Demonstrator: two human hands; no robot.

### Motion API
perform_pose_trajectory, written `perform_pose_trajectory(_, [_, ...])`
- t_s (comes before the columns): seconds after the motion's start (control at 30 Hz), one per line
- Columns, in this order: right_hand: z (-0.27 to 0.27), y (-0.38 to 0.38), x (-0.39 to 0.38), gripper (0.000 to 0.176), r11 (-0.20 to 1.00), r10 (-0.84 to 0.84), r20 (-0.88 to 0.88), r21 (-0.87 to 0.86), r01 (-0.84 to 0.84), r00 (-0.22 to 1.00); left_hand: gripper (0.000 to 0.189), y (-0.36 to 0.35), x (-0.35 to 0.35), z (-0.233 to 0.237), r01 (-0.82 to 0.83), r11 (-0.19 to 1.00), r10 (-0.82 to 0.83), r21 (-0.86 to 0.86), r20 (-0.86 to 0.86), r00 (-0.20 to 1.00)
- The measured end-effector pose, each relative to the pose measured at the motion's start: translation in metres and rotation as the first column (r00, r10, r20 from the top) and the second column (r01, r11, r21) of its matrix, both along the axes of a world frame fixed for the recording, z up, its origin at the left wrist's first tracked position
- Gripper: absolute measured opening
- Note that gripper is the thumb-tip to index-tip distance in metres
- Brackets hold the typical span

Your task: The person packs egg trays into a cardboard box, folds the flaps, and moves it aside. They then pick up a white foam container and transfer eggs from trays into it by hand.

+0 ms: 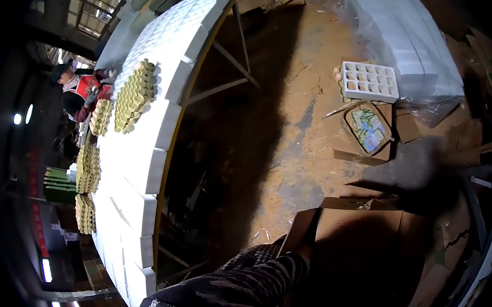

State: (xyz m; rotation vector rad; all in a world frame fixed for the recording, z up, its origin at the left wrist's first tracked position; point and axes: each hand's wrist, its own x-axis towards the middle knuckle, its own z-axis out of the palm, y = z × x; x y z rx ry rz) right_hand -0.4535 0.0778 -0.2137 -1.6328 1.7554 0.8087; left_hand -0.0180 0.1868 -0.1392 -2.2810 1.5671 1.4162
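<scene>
A sleeve with a dark camouflage pattern [242,287] reaches up from the bottom of the view toward an open cardboard box [358,227]. At its end, my left hand [305,251] is at the left flap [297,231] of this box, only a small part of it showing. Its fingers are hidden in the shadow by the flap. Deep shadow covers the box's lower part. My right hand is not in view.
On the left, a long table of white foam trays [153,170] carries stacked egg cartons [134,97]. A person in a red vest [84,88] stands behind it. A white tray with round hollows [369,81] and a basket of colourful packets [366,129] are at the upper right.
</scene>
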Motion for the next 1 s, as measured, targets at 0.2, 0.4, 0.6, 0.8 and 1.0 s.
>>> perform_pose_trajectory(0.2, [-0.029,0.011,-0.019,0.051,0.991,0.066,-0.052,0.121,-0.059,0.996,0.030,0.012,-0.001,-0.011,-0.030,0.999,0.030,0.020,-0.040,0.999])
perform_pose_trajectory(0.4, [-0.008,0.007,-0.016,0.052,0.996,0.053,-0.101,0.071,-0.046,0.993,0.030,0.017,-0.008,-0.007,-0.057,0.998,0.057,-0.003,-0.080,0.995])
perform_pose_trajectory(0.6, [0.060,0.012,0.002,0.053,0.981,-0.149,-0.007,-0.128,0.147,0.989,0.031,0.021,-0.016,0.023,-0.086,0.995,0.078,-0.056,-0.141,0.987])
perform_pose_trajectory(0.8, [0.197,0.008,0.034,0.053,0.856,-0.333,0.250,-0.323,0.403,0.909,0.031,0.037,-0.032,0.078,-0.227,0.961,0.176,-0.157,-0.285,0.942])
perform_pose_trajectory(1.0, [0.369,0.000,0.084,0.053,0.662,-0.406,0.568,-0.358,0.659,0.716,0.032,0.024,-0.057,0.155,-0.475,0.809,0.256,-0.345,-0.522,0.814])
